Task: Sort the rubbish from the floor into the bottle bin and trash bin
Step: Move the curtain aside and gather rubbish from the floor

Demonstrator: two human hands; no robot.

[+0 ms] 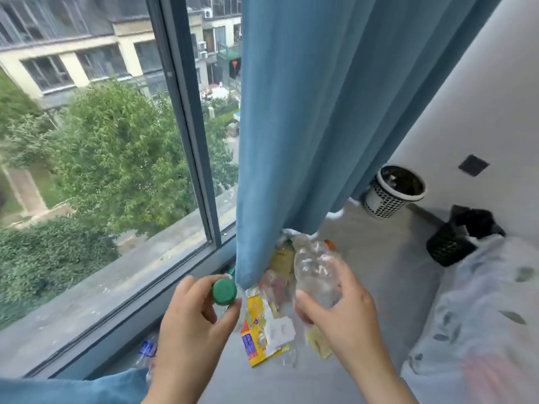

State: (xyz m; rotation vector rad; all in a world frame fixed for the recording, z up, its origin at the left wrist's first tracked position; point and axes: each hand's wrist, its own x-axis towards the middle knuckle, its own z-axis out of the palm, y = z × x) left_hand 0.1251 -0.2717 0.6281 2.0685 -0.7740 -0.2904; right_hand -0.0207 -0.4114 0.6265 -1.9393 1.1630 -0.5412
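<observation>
Pick-up step: my left grip [192, 316] pinches the green-capped bottle [224, 291]; my right grip [347, 310] wraps the clear bottle [313, 269]. Next: carry both to whichever bin takes bottles.

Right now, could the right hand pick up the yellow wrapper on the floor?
Probably not yet. The right hand grips a clear bottle, so it is occupied. The yellow wrapper lies on the floor just left of it, with nothing between them.

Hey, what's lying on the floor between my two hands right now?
In the head view, a yellow wrapper with a white scrap on it lies between the left hand, gripping a green-capped bottle, and the right hand, holding a clear bottle.
</observation>
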